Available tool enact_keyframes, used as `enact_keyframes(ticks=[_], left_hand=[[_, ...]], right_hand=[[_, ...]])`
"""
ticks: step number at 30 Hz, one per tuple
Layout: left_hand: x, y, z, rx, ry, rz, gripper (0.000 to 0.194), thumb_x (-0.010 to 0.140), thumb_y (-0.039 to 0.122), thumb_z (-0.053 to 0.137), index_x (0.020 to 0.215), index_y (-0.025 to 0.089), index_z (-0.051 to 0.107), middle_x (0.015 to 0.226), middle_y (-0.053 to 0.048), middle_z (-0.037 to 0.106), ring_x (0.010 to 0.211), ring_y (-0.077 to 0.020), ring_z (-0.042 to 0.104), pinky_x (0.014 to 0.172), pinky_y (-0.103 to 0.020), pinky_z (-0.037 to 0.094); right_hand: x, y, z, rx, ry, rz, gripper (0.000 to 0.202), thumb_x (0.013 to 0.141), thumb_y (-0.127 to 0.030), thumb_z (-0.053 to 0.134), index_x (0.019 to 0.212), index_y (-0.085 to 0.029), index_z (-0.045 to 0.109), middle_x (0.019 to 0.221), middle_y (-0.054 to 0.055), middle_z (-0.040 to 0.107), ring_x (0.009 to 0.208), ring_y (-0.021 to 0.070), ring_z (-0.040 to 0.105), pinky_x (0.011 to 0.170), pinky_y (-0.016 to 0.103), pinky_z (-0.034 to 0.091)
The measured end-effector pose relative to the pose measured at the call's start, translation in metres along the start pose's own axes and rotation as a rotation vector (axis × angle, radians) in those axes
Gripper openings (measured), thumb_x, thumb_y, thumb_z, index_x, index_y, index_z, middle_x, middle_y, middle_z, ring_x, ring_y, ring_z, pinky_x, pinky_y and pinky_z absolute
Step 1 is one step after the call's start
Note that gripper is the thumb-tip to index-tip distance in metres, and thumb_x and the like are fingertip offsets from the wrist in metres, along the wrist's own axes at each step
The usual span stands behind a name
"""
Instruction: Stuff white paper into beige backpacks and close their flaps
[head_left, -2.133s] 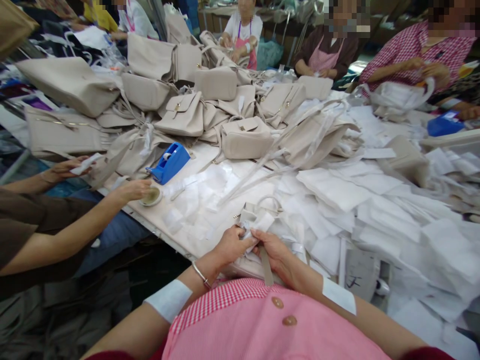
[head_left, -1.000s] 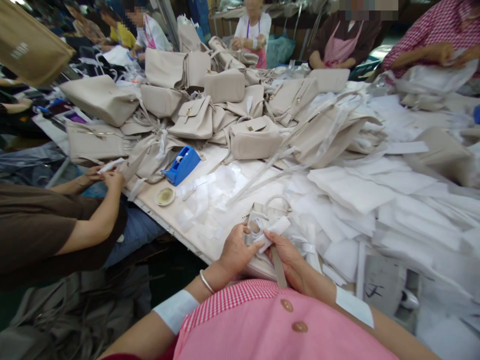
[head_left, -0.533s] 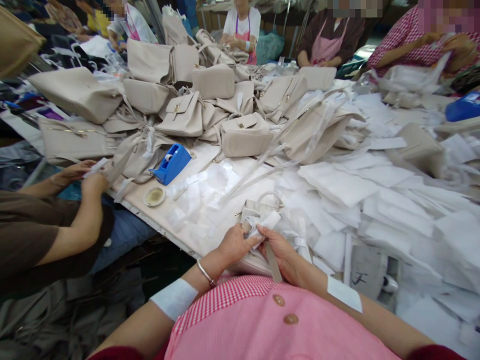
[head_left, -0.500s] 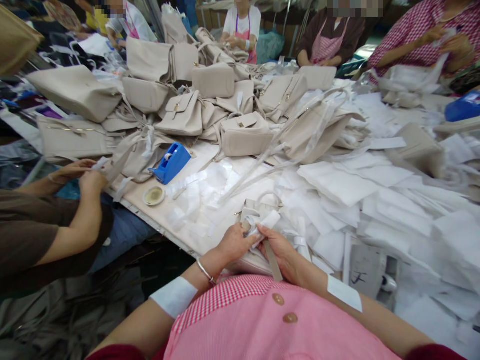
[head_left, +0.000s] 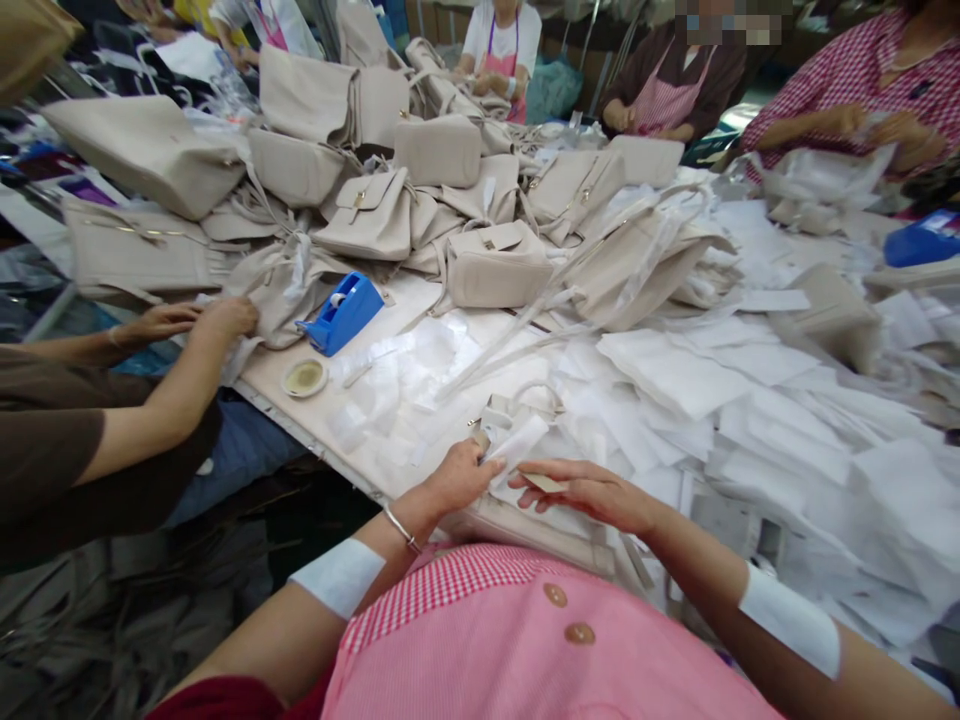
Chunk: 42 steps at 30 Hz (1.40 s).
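Note:
My left hand (head_left: 461, 474) is closed on a white wrapped strap (head_left: 517, 440) at the near edge of the table. Just right of it, my right hand (head_left: 592, 492) has its fingers stretched out, with a small beige strap end (head_left: 544, 482) lying by them; whether it grips that end is unclear. A beige bag (head_left: 532, 535) lies partly hidden beneath both hands, against the pink apron. Above my left hand are a small metal clasp and a pale flap (head_left: 501, 410).
Beige bags (head_left: 499, 265) are heaped at the back. White sheets (head_left: 675, 370) cover the right side. A blue tape dispenser (head_left: 343, 315) and a round tin (head_left: 304, 378) stand left. A person's hands (head_left: 225, 318) work at the left edge; other people sit across.
My right hand has come off the wrapped strap and moved slightly right, its fingers now spread. The person's hands at the left have shifted right and up.

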<state>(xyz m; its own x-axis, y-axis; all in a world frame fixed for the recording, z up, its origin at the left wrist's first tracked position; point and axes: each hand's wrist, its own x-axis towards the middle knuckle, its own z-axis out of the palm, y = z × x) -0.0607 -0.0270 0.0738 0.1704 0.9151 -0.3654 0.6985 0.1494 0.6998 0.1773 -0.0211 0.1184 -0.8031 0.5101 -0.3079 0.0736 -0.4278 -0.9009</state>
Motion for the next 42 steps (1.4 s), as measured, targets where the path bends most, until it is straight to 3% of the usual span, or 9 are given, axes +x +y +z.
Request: enact_keyframes(ticks=[5, 10, 13, 16, 23, 27, 33, 38, 42], left_hand=[[-0.003, 0.0, 0.0, -0.013, 0.002, 0.016, 0.033, 0.079, 0.042, 0.057, 0.056, 0.019, 0.054, 0.063, -0.001, 0.055, 0.065, -0.0164, 0.054, 0.062, -0.026, 0.042], [-0.005, -0.007, 0.003, -0.008, -0.03, 0.111, 0.026, 0.084, 0.036, 0.05, 0.071, 0.018, 0.063, 0.079, -0.006, 0.064, 0.078, -0.0208, 0.059, 0.076, -0.031, 0.046], [-0.006, -0.012, 0.003, -0.006, -0.071, 0.277, 0.027, 0.089, 0.028, 0.041, 0.091, 0.017, 0.065, 0.098, -0.009, 0.066, 0.097, -0.0234, 0.058, 0.092, -0.036, 0.044], [-0.01, -0.012, 0.002, -0.017, -0.096, 0.387, 0.031, 0.088, 0.024, 0.041, 0.111, 0.015, 0.06, 0.117, -0.011, 0.062, 0.115, -0.025, 0.051, 0.104, -0.041, 0.037], [-0.012, -0.001, 0.001, -0.07, -0.066, 0.245, 0.034, 0.088, 0.04, 0.05, 0.108, 0.017, 0.064, 0.113, -0.008, 0.066, 0.106, -0.0235, 0.059, 0.096, -0.036, 0.044], [-0.007, -0.001, 0.005, -0.056, -0.082, 0.209, 0.029, 0.087, 0.039, 0.052, 0.098, 0.019, 0.07, 0.102, -0.005, 0.069, 0.098, -0.0223, 0.061, 0.091, -0.033, 0.047], [-0.008, -0.002, 0.015, -0.014, 0.009, 0.155, 0.026, 0.085, 0.037, 0.055, 0.098, 0.019, 0.068, 0.095, -0.007, 0.068, 0.093, -0.0238, 0.061, 0.085, -0.035, 0.048], [-0.006, -0.002, 0.018, 0.064, 0.032, 0.085, 0.018, 0.08, 0.031, 0.06, 0.084, 0.016, 0.067, 0.086, -0.007, 0.065, 0.085, -0.0225, 0.06, 0.079, -0.032, 0.048], [-0.005, -0.002, 0.013, 0.095, 0.009, 0.088, 0.023, 0.084, 0.034, 0.055, 0.083, 0.015, 0.067, 0.087, -0.007, 0.063, 0.086, -0.0211, 0.06, 0.082, -0.032, 0.047]], right_hand=[[0.034, -0.013, -0.008, -0.895, 0.034, -0.099, 0.04, 0.069, -0.007, 0.057, 0.105, -0.02, 0.071, 0.08, 0.005, 0.068, 0.075, 0.0183, 0.06, 0.075, 0.03, 0.043], [0.069, -0.019, -0.006, -1.401, -0.04, -0.321, 0.016, 0.08, -0.013, 0.055, 0.078, -0.016, 0.071, 0.096, 0.012, 0.067, 0.089, 0.0224, 0.058, 0.078, 0.035, 0.039], [0.084, -0.013, -0.009, -1.357, 0.014, -0.453, 0.01, 0.08, -0.016, 0.061, 0.074, -0.016, 0.068, 0.116, 0.012, 0.064, 0.105, 0.0243, 0.056, 0.088, 0.038, 0.036], [0.092, -0.003, -0.013, -1.173, -0.016, -0.478, 0.015, 0.081, -0.012, 0.06, 0.067, -0.016, 0.064, 0.093, 0.006, 0.068, 0.089, 0.0172, 0.06, 0.083, 0.032, 0.041], [0.086, 0.017, -0.007, -0.846, 0.231, -0.385, 0.02, 0.082, -0.011, 0.058, 0.063, -0.016, 0.062, 0.073, 0.002, 0.063, 0.071, 0.013, 0.057, 0.071, 0.025, 0.045], [0.08, 0.013, -0.011, -0.734, 0.153, -0.262, 0.021, 0.085, -0.016, 0.056, 0.065, -0.015, 0.065, 0.073, 0.002, 0.062, 0.069, 0.0124, 0.057, 0.068, 0.025, 0.046], [0.074, -0.027, -0.002, -1.157, 0.102, -0.242, 0.024, 0.085, -0.037, 0.061, 0.078, -0.017, 0.072, 0.088, 0.008, 0.063, 0.085, 0.0186, 0.059, 0.079, 0.031, 0.044], [0.084, -0.024, 0.019, -1.474, 0.06, -0.07, 0.012, 0.08, -0.019, 0.059, 0.077, -0.013, 0.069, 0.074, 0.01, 0.065, 0.071, 0.0202, 0.059, 0.065, 0.029, 0.041], [0.087, -0.003, 0.019, -0.954, 0.444, -0.131, 0.028, 0.088, -0.026, 0.047, 0.069, -0.014, 0.063, 0.065, 0.005, 0.062, 0.062, 0.015, 0.056, 0.06, 0.025, 0.041]])
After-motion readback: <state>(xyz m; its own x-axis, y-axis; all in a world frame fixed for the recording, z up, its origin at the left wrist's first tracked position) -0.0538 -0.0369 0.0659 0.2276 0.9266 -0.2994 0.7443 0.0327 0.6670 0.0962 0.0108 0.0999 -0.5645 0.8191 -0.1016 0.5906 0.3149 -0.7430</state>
